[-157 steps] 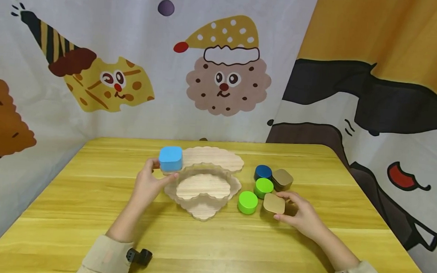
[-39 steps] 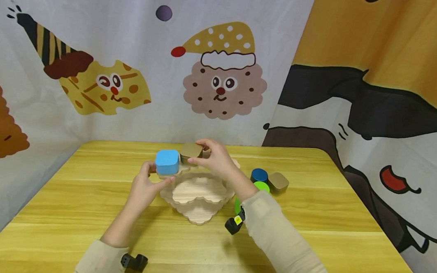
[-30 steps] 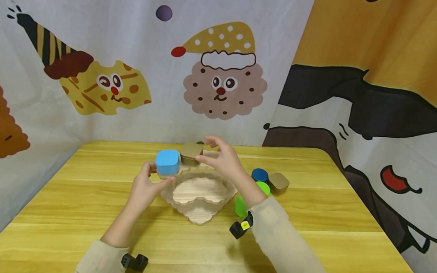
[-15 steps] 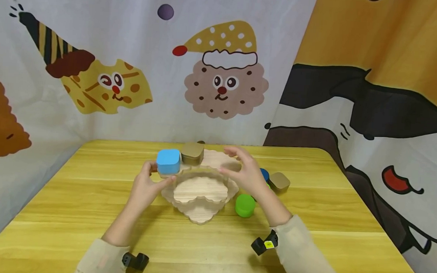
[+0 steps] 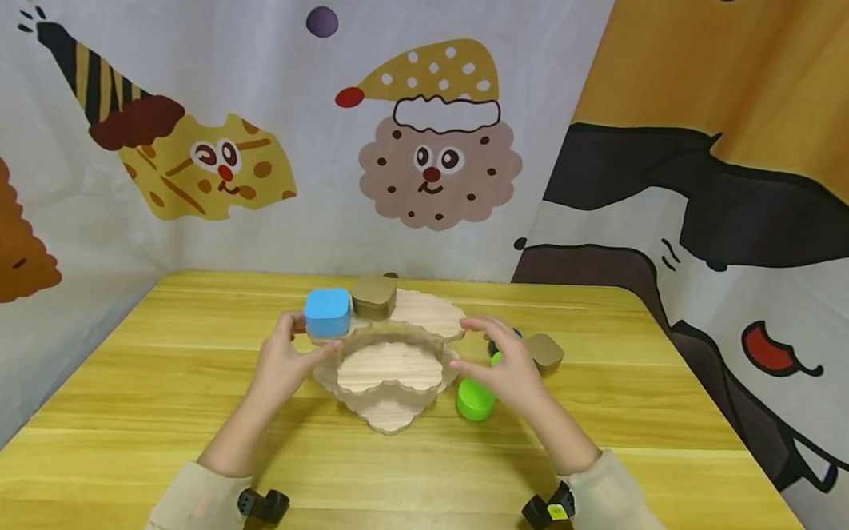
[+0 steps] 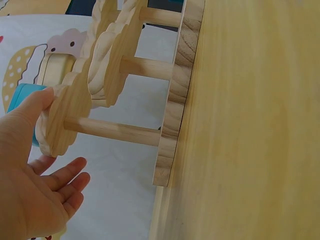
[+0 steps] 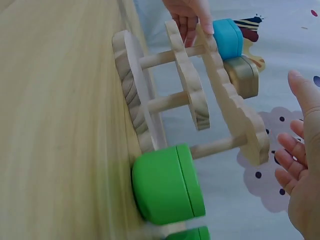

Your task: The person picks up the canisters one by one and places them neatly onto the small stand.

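Note:
A wooden stand [image 5: 428,309] with scalloped tiers on round posts stands at the middle of the table. On its top tier sit a blue rounded-square tin [image 5: 327,313] and, just right of it, a gold rounded-square tin [image 5: 374,296]. My left hand [image 5: 280,367] pinches the left end of that tier beside the blue tin, its other fingers loose below, as the left wrist view shows. My right hand [image 5: 511,367] is empty, thumb and fingers spread, near the tier's right end. Under it, partly covered, stands a green round tin [image 5: 476,402].
Right of the stand are a second gold tin [image 5: 545,352], a dark blue round tin [image 5: 493,348] and another green tin [image 7: 189,235], the latter two mostly hidden behind my right hand. A printed curtain [image 5: 253,240] hangs behind the table [image 5: 398,488].
My right hand has carried a gold tin from the right side onto the top tier, let it go beside the blue tin, and drawn back to the right. My left hand keeps its place.

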Demonstrator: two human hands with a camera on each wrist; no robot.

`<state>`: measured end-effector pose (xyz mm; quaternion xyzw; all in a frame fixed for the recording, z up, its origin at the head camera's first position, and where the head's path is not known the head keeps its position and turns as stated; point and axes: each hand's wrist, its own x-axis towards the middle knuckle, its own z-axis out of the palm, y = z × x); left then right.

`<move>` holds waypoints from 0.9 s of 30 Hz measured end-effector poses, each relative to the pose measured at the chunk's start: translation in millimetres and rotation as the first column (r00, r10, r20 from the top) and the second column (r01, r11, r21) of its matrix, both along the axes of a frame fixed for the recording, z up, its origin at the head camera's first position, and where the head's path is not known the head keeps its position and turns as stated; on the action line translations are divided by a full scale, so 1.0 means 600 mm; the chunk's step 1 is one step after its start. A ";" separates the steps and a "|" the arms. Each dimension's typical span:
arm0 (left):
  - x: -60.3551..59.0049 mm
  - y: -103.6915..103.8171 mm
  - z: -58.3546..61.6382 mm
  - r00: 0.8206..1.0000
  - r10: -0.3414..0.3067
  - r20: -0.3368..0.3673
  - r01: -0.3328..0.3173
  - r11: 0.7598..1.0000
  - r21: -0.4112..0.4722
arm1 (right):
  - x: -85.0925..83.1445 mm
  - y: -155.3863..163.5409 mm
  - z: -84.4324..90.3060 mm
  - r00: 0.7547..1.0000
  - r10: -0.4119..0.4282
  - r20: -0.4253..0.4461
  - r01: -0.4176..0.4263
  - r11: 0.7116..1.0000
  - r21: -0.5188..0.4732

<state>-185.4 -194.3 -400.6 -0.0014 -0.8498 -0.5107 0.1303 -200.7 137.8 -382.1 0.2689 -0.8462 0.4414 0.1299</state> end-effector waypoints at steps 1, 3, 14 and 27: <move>0.000 0.000 0.000 1.000 0.000 0.000 0.000 1.000 0.000 | 0.001 0.004 -0.003 1.000 -0.008 -0.012 0.008 1.000 -0.001; 0.000 0.000 -0.001 1.000 0.001 0.001 -0.001 1.000 -0.001 | 0.003 0.012 -0.009 0.999 -0.013 -0.034 0.012 1.000 -0.006; 0.001 0.000 0.000 1.000 0.004 0.008 -0.004 1.000 -0.008 | 0.021 0.044 -0.041 1.000 -0.004 0.023 0.003 0.998 0.056; 0.001 -0.001 -0.001 1.000 0.000 0.009 0.000 1.000 -0.006 | 0.038 0.060 -0.071 0.996 -0.004 0.084 -0.005 0.995 0.101</move>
